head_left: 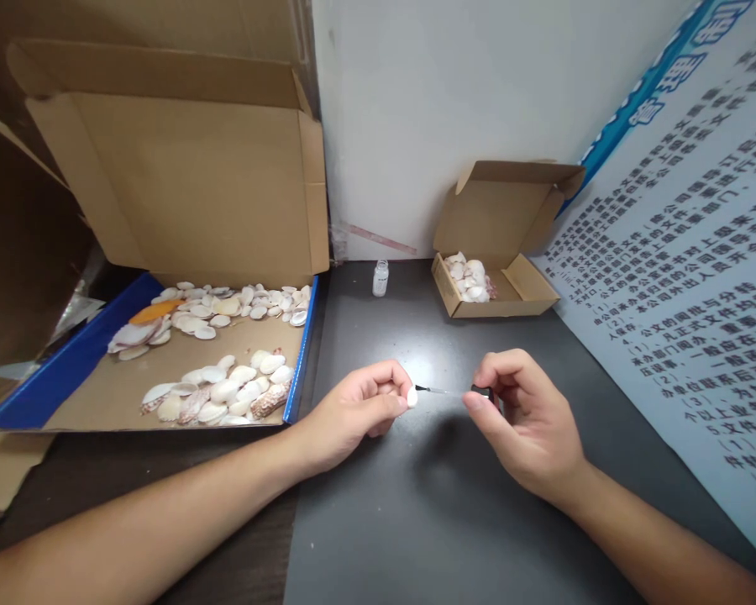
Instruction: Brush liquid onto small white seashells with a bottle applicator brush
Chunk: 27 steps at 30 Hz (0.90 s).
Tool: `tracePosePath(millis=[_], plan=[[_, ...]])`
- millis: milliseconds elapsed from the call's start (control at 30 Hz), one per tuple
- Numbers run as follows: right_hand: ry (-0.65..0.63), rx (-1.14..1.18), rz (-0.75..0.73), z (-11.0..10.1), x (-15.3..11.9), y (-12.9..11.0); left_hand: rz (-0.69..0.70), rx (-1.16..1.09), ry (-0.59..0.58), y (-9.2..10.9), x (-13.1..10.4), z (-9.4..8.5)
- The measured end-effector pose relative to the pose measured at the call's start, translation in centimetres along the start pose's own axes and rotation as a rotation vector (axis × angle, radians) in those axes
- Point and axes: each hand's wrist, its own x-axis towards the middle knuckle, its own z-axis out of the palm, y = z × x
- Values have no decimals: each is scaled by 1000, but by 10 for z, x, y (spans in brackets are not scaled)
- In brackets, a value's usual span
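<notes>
In the head view, you appear partway through the work: the bottle (380,279) stands upright and uncapped at the back of the dark table (378,521), and the brush (439,391) is out of it, its dark tip at the edge of a shell (412,397); whether tip and shell touch cannot be told. Left to do, judging by this, is whatever remains on that one shell, and the bottle is not closed. No finished coating can be made out, so how many shells are done is unclear. The shell is small, white and smooth-looking, partly covered by your fingers, and is raised over the table, nearer you than the bottle and slightly to its right. Your left hand (353,416) pinches it between thumb and fingers. Your right hand (529,420), farther to the right of the bottle, grips the brush's black cap (482,391), the thin stem reaching toward the shell. Left of the bottle, a large blue-edged box (101,399) bears two loose groups of shells, mostly white, some ribbed brown, one orange; right of it, a small lidded box (504,305) holds a white heap.
</notes>
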Motion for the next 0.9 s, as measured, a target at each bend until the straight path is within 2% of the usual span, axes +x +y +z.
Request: tracePosePath(millis=[467, 667, 900], plan=[[-29, 86, 18, -2, -2, -1, -9, 1, 11, 1, 0, 0], [-7, -1, 10, -1, -1, -2, -15, 1, 17, 1, -1, 0], [-6, 38, 4, 0, 0, -2, -12, 4, 6, 1, -1, 0]])
